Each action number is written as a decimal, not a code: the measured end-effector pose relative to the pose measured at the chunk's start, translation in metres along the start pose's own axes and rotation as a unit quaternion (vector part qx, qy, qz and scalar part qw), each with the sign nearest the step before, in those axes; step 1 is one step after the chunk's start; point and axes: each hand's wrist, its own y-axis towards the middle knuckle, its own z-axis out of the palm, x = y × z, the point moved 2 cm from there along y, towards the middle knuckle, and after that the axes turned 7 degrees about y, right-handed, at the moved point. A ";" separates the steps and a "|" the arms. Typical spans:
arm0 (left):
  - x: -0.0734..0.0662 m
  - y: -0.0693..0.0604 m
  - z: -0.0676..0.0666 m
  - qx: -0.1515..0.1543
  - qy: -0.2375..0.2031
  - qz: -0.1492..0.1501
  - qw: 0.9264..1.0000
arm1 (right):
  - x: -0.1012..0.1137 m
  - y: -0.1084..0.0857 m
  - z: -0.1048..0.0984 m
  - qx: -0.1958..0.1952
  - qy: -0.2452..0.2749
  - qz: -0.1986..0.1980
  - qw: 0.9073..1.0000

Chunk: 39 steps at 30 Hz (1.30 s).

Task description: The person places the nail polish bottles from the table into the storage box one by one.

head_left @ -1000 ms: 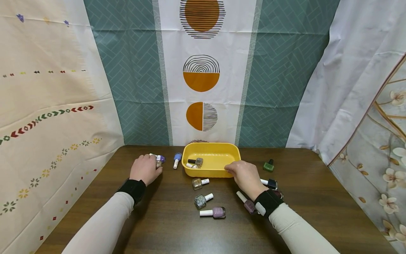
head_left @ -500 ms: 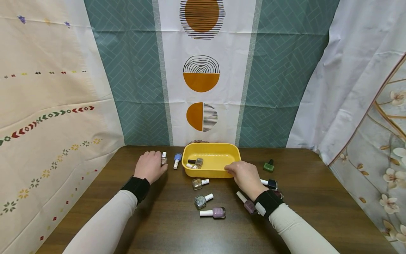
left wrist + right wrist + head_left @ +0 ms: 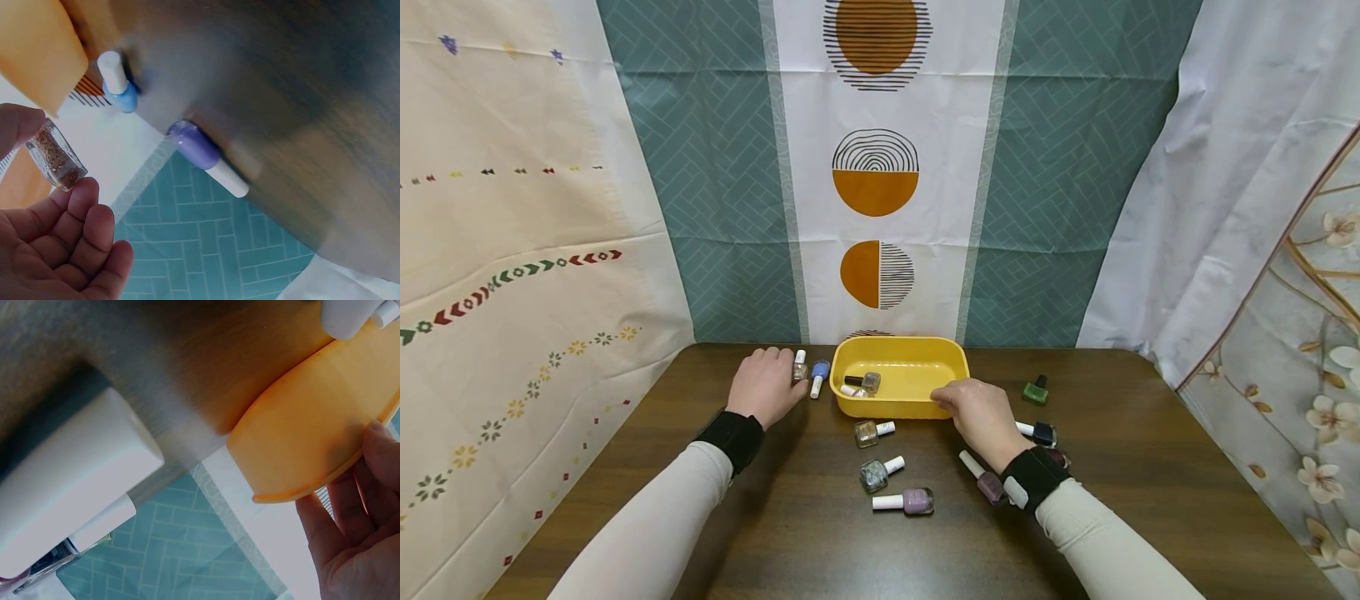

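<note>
Right hand (image 3: 981, 419): grip clamped on yellow plastic tray (image 3: 895, 409). Left hand (image 3: 766, 386): grip pinching copper-glitter glass bottle (image 3: 56, 155), outside tray. Apparently two glittery bottles (image 3: 871, 383) in (overlapping); assorted coloured bottles (image 3: 917, 502) left on brown wooden bench (image 3: 805, 533).

Twelve nail polish bottles (image 3: 918, 502) are showing, alongside one yellow tray (image 3: 887, 409), one wooden table (image 3: 820, 542), two hands (image 3: 767, 387), two black wristbands (image 3: 1037, 480) and two pale sleeves (image 3: 636, 529).
</note>
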 end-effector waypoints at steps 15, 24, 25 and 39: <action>-0.022 0.010 -0.008 -0.049 -0.002 0.039 0.998 | -0.001 0.001 0.000 -0.015 -0.007 -0.017 1.000; -0.035 0.016 -0.007 -0.037 -0.002 0.044 0.998 | -0.001 0.000 0.001 -0.010 -0.004 -0.011 1.000; -0.036 0.017 -0.008 -0.036 -0.001 0.044 0.998 | -0.001 0.000 0.001 -0.010 -0.004 -0.011 1.000; -0.061 0.027 -0.010 0.002 -0.024 0.050 0.998 | 0.000 0.000 0.001 -0.013 -0.004 -0.008 1.000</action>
